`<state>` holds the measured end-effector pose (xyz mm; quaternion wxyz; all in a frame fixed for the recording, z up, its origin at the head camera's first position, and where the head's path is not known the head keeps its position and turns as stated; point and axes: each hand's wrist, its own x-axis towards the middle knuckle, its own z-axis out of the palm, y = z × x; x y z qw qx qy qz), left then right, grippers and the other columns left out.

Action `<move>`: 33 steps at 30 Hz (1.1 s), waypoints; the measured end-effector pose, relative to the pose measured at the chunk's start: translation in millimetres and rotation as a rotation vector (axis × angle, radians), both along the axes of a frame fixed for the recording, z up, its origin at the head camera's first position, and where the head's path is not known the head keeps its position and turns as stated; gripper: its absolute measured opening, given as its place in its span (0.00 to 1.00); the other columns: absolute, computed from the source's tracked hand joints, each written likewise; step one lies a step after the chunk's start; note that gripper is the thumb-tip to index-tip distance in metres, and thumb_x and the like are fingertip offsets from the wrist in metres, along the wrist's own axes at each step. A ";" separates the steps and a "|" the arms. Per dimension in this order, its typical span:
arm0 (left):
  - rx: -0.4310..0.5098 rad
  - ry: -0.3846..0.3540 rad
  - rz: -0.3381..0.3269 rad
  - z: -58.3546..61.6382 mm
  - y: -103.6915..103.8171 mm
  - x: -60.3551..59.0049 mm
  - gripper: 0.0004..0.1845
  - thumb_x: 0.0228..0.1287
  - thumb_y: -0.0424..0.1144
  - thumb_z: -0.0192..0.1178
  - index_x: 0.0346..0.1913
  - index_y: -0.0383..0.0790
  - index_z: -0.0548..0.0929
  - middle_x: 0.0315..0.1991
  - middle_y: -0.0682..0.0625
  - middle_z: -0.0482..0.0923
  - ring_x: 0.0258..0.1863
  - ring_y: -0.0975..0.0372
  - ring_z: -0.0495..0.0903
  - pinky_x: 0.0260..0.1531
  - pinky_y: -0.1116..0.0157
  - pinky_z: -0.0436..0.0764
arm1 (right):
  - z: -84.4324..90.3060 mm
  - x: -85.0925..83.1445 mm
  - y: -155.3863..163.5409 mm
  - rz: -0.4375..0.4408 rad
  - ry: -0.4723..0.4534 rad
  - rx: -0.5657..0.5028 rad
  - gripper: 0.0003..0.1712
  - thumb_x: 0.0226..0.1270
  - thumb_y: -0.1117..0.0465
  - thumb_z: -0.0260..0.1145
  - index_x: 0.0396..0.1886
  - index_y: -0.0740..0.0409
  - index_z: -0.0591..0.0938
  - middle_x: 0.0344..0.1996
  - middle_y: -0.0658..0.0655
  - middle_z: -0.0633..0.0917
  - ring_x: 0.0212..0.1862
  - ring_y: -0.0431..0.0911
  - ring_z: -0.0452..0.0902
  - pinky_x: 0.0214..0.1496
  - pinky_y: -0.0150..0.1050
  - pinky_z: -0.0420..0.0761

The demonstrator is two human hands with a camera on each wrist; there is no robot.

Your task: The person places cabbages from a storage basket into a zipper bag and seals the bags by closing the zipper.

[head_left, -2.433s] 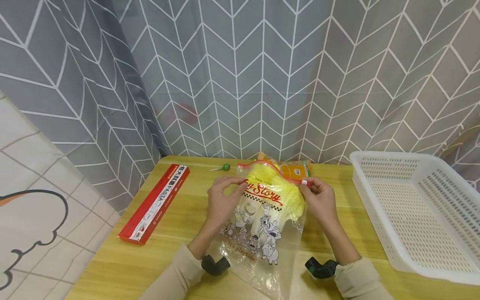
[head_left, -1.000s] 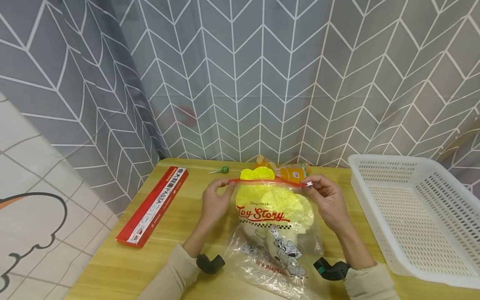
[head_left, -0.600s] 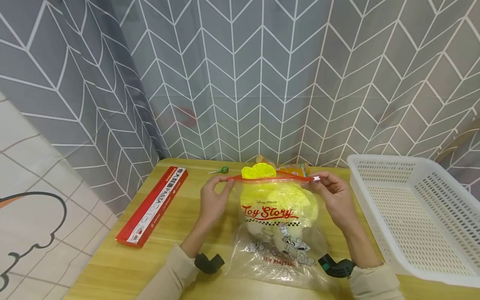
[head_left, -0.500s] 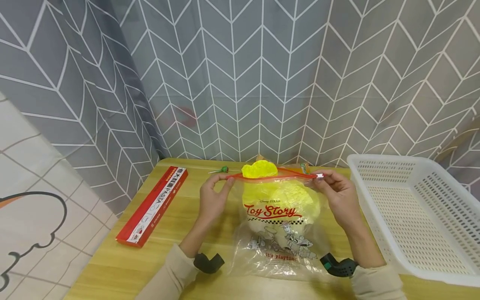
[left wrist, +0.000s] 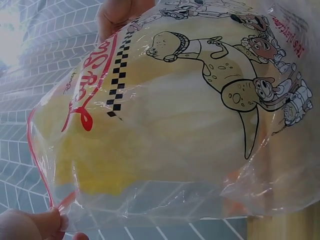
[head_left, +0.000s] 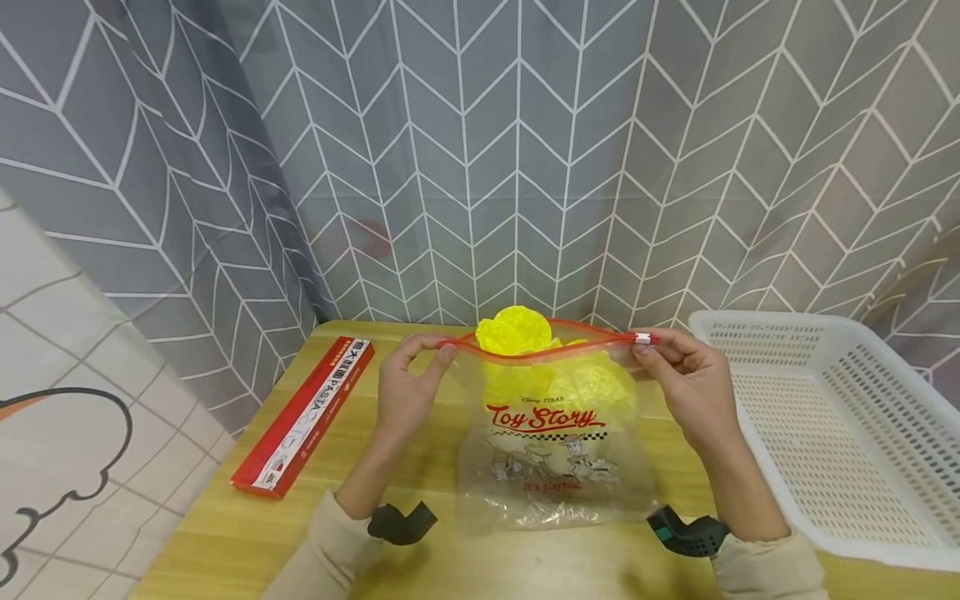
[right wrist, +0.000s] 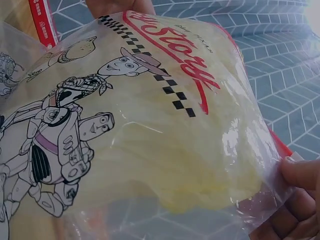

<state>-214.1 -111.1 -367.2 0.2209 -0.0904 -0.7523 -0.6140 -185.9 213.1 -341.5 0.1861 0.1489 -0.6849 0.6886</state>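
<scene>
Right now we hold the printed zip bag [head_left: 551, 433] upright at centre frame, left hand [head_left: 405, 392] pinching one end of its red seal [head_left: 525, 354], right hand [head_left: 686, 383] pinching the white slider [head_left: 642, 338]. Best we keep the seal taut and tuck the yellow cabbage [head_left: 517, 333] below it.

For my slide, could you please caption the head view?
Both hands hold a zip bag of cabbage upright.

A clear zip bag [head_left: 551, 442] printed with red "Toy Story" lettering and cartoon figures is hanging upright, its bottom resting on the desk [head_left: 247, 533]. Its red zip strip [head_left: 540, 354] is gaping slightly open at the top. A yellow cabbage [head_left: 517, 333] is poking out above it.
</scene>
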 end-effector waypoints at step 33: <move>-0.058 0.113 0.028 42.4 -11.0 -1.4 0.09 0.67 0.39 0.69 0.43 0.35 0.88 0.51 0.43 0.84 0.58 0.57 0.78 0.67 0.51 0.68 | 40.9 -7.7 8.2 0.012 0.086 0.288 0.10 0.72 0.69 0.65 0.49 0.70 0.84 0.33 0.41 0.92 0.31 0.38 0.88 0.36 0.31 0.86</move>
